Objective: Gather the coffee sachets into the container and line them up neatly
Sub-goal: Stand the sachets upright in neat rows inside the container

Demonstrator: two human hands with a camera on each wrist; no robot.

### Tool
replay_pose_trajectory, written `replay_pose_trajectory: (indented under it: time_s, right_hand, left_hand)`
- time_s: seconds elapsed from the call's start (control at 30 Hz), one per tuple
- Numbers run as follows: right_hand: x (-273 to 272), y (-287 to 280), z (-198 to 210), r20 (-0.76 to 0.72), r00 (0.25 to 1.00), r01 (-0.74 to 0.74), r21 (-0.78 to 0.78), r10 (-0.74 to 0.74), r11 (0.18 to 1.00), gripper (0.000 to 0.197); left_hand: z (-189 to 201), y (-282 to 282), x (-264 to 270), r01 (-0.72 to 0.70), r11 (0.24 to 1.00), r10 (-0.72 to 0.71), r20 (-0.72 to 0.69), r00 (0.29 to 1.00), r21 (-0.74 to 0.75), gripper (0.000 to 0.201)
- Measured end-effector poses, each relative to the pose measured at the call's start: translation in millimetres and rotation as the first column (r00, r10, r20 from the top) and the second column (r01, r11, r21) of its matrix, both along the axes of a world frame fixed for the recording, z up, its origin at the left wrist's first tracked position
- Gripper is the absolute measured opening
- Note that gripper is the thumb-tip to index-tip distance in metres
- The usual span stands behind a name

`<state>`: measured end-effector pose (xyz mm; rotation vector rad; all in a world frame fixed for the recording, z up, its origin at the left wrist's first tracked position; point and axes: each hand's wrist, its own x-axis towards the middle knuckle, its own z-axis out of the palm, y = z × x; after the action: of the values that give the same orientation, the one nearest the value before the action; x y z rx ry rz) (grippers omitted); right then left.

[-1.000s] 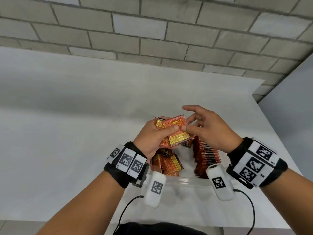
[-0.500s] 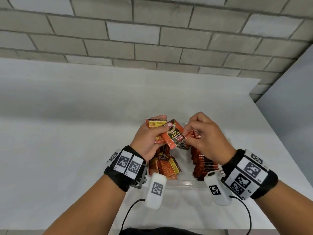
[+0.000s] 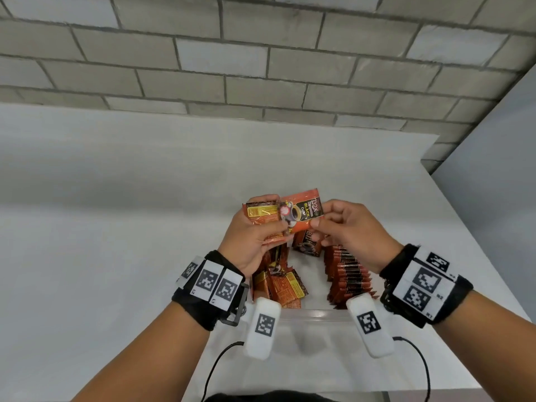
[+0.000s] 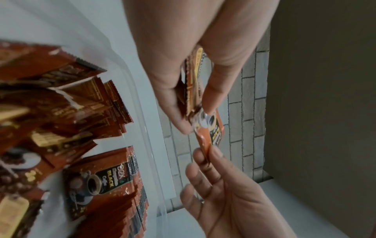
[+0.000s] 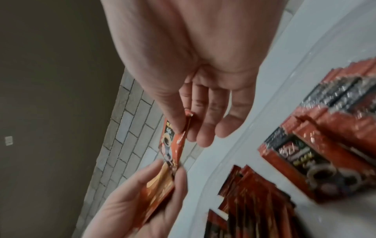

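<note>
Fingers (image 3: 319, 220) of right hand (image 3: 352, 232) pinch sachet (image 3: 301, 214); left hand (image 3: 249, 239) grips sachet stack (image 3: 262, 220).

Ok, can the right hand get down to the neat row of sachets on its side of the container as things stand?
Probably yes. The row stands just below the right hand in the open-topped container, with nothing over it. But that hand's grip is pinching a sachet which the left hand also holds, so it isn't free.

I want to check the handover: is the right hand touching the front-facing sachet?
Touching. In the right wrist view, the right hand pinches the front-facing sachet by its edge, between thumb and fingers.
</note>
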<state>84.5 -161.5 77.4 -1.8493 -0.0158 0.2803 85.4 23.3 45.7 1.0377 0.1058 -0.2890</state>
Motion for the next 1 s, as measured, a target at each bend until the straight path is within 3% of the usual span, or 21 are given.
replay_pose_trajectory:
  time_s: [0.13,0.23,0.3,0.37,0.67,1.0]
  right_hand:
    - [14,-19,1,0.100,0.995,0.021,-0.316,0.012,0.949,0.017]
    - [21,-28,-6,0.117,0.982,-0.038,-0.648,0.148,0.761,0.014]
    - [24,-27,-12,0.068,0.967,-0.104,-0.773,0.244,0.626,0.015]
    - [29,-23,-18,0.012,0.963,-0.143,-0.823,0.269,0.549,0.008]
    - [47,-5,-29,-0.222,0.928,-0.324,-0.876,0.300,0.357,0.013]
    - [55,4,-29,-0.258,0.898,-0.312,-0.944,0.357,0.104,0.018]
  left_hand:
    - [-9,19,3,-0.093,0.995,0.090,-0.094,0.992,-0.033,0.028]
    - [-18,29,3,-0.141,0.986,0.126,-0.168,0.978,-0.084,0.022]
    - [-22,29,2,-0.139,0.986,0.120,-0.187,0.975,-0.090,0.021]
    - [-23,28,2,-0.133,0.987,0.115,-0.185,0.976,-0.086,0.021]
    - [-27,31,4,-0.135,0.983,0.108,-0.200,0.974,-0.126,0.019]
    - [-27,33,3,-0.137,0.974,0.097,-0.218,0.971,-0.178,0.017]
